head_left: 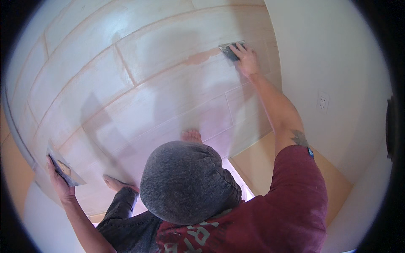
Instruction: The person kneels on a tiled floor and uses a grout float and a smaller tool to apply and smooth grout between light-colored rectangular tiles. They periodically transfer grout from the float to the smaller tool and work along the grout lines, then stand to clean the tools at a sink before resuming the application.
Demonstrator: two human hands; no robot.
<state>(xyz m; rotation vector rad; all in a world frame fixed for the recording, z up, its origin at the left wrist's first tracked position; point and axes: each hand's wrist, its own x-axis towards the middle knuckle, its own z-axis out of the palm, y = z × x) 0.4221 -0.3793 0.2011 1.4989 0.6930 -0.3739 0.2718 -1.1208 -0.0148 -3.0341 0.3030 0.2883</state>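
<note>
Pressing a flat grout float (230, 50) against the tiled floor (139, 97), your right hand (246, 60) has its fingers (237, 49) spread apart and laid flat on the tool's back, near the floor's far right corner where it meets the white wall (333, 55). A tan streak of wet grout (201, 56) runs along the joint just left of the float, touching it. Your left hand (59, 179) sits at the floor's near left edge, fingers clamped around a second flat trowel (63, 166) that carries a smear of tan grout on its face. Your bare feet (192, 135) rest on the pale tiles between the two hands. A wall socket (323, 101) shows on the wall to your right.
</note>
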